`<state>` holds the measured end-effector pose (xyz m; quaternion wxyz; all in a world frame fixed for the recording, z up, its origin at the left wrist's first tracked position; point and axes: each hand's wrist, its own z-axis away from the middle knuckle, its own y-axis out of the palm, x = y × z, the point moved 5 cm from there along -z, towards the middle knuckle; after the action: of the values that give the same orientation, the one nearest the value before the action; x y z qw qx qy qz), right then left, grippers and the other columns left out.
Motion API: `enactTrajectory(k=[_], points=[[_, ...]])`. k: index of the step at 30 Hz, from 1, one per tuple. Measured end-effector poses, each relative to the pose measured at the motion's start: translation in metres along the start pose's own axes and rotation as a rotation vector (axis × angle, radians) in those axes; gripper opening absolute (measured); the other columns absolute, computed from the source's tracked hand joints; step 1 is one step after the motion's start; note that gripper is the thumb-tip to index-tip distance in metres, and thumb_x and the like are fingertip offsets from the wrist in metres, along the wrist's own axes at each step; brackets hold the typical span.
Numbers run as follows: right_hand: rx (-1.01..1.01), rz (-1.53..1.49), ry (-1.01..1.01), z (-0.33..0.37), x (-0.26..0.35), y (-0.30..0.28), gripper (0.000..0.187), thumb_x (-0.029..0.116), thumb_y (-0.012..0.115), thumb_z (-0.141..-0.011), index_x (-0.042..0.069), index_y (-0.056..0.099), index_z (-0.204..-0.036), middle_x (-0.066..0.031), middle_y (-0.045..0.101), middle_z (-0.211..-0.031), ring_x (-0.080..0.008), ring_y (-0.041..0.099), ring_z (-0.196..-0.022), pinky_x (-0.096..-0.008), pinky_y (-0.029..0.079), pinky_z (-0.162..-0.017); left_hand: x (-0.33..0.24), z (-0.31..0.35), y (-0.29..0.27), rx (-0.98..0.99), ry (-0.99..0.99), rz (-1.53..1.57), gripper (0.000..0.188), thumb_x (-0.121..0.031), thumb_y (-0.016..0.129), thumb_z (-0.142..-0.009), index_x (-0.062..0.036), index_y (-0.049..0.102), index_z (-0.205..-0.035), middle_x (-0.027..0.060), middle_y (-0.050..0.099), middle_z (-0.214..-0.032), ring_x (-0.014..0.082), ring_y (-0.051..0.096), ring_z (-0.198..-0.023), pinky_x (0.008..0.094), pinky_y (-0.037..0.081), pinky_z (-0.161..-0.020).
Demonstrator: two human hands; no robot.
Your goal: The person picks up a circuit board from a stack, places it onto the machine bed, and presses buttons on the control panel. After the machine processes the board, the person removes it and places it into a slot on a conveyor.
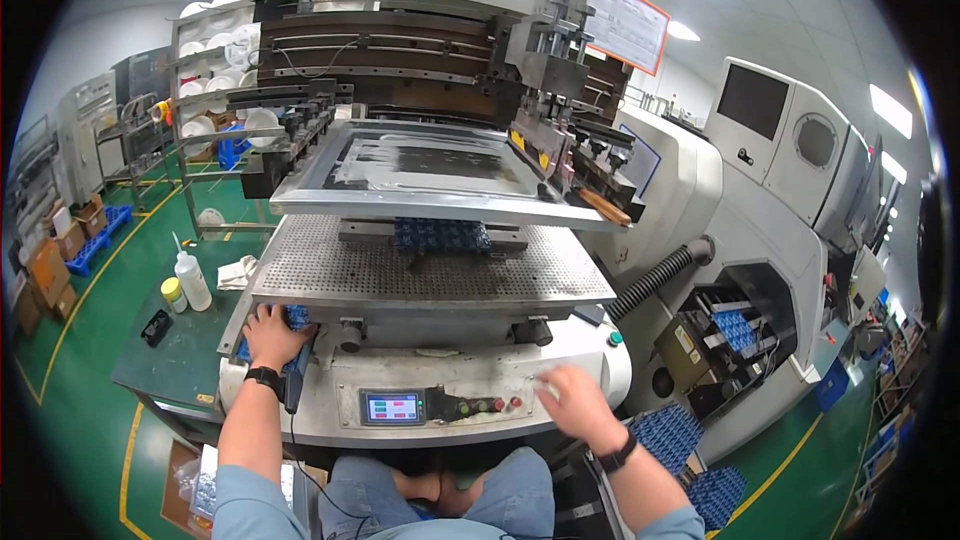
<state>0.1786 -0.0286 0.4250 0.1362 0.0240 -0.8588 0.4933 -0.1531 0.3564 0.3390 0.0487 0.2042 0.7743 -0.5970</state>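
Note:
At the machine's front left corner my left hand (276,339) is curled over blue circuit boards (297,316), its palm hiding most of them. Beside that wrist stands a dark narrow block (293,380). My right hand (577,404), slightly blurred, hovers right of the red and green push buttons (497,406); its fingers are loosely bent and apart, with nothing visible in them. A blue panel (442,234) lies on the perforated metal table (430,275), partly beneath the raised stencil frame (430,202). Grey paste is smeared across the stencil (385,173).
A lit touchscreen (391,407) sits on the front panel. On the green side table (165,360) stand a squeeze bottle (192,282) and a yellow-capped jar (174,294). Blue boards (668,435) lie at lower right, below another machine (785,155). A ribbed hose (655,278) runs between the machines.

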Motion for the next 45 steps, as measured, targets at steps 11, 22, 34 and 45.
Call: enactTrajectory(k=[11, 22, 34, 45], points=[[-0.276, 0.099, 0.12, -0.229, -0.07, 0.065, 0.019, 0.021, 0.06, -0.091, 0.007, 0.073, -0.094, -0.0181, 0.072, -0.093, -0.0394, 0.067, -0.089, -0.0497, 0.053, -0.082, 0.001, 0.0, -0.002, -0.036, -0.002, 0.017, 0.085, -0.057, 0.079, -0.071, -0.0142, 0.051, -0.138, 0.0172, 0.051, -0.134, 0.0399, 0.047, -0.127, 0.0524, 0.037, -0.106], [-0.124, 0.096, 0.393, -0.253, -0.087, 0.087, 0.029, 0.03, 0.06, -0.092, 0.005, 0.074, -0.099, -0.0207, 0.072, -0.101, -0.0401, 0.067, -0.099, -0.0465, 0.052, -0.088, 0.003, -0.001, -0.004, -0.003, -0.01, 0.019, 0.087, -0.054, 0.08, -0.071, -0.0107, 0.05, -0.14, 0.0179, 0.049, -0.139, 0.0407, 0.044, -0.13, 0.0523, 0.034, -0.109], [-0.28, -1.481, 0.708, -0.239, -0.078, 0.056, 0.027, 0.027, 0.048, -0.102, 0.005, 0.056, -0.115, -0.0134, 0.064, -0.104, -0.0313, 0.065, -0.091, -0.0453, 0.056, -0.083, 0.003, -0.001, 0.004, -0.071, 0.026, 0.026, 0.087, -0.054, 0.081, -0.067, -0.01, 0.052, -0.137, 0.0175, 0.053, -0.133, 0.0395, 0.048, -0.125, 0.0514, 0.038, -0.105], [-0.506, -1.395, 0.804, -0.099, -0.251, -0.075, 0.016, 0.016, 0.049, -0.093, 0.002, 0.058, -0.092, -0.0096, 0.064, -0.084, -0.0208, 0.063, -0.072, -0.0353, 0.054, -0.065, 0.011, -0.006, -0.019, -0.033, 0.118, 0.27, 0.076, -0.046, 0.083, -0.067, -0.0046, 0.06, -0.126, 0.0207, 0.056, -0.134, 0.0425, 0.055, -0.118, 0.0485, 0.045, -0.1]])
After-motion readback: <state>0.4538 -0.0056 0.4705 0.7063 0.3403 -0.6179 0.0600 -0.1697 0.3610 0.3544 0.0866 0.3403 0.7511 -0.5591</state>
